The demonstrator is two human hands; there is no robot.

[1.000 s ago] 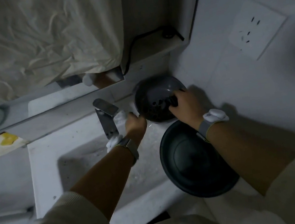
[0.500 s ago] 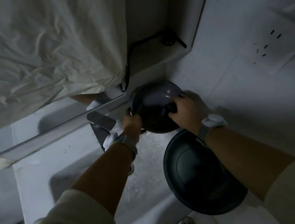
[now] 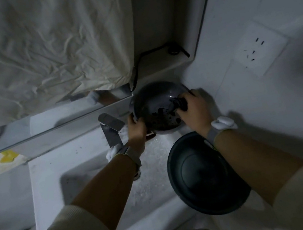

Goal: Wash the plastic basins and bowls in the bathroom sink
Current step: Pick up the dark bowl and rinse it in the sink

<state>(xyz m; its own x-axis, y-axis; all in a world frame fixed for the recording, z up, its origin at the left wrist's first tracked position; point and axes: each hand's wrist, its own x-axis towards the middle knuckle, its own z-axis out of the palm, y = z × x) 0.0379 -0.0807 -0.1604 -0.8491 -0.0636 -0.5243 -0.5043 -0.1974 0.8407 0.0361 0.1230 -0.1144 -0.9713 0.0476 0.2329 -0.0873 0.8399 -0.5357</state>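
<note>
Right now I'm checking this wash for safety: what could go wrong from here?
1. The tilted bowl holds dark residue; it could spill onto the sink rim.
2. The left hand pinches only the bowl's edge while the right hand scrubs, so it may slip.
3. The dark basin overhangs the sink's edge and might tip off.

Dark bowl point(image 3: 157, 107) tilted above the white sink point(image 3: 55, 172), dark specks inside; larger dark basin point(image 3: 203, 174) lies at the sink's right edge.
</note>
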